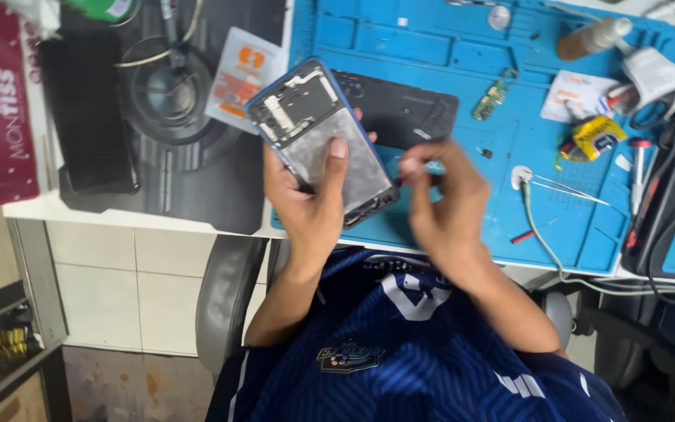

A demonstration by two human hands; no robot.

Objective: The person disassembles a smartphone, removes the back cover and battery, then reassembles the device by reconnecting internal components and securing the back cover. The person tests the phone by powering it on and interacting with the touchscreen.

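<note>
Opened phone (320, 137), back off, sits tilted above the blue mat (462, 55), the left hand (310, 207) clamped round it for steadiness while the right hand (443, 199) pinches fingertips together beside its lower edge.

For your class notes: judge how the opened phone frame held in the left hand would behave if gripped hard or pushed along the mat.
The opened phone frame looks thin and flat, so it is probably light and may flex if squeezed. Its exposed inner parts suggest it is fragile. The left hand grips only its lower edge; on the blue mat it would likely slide, not roll.
</note>
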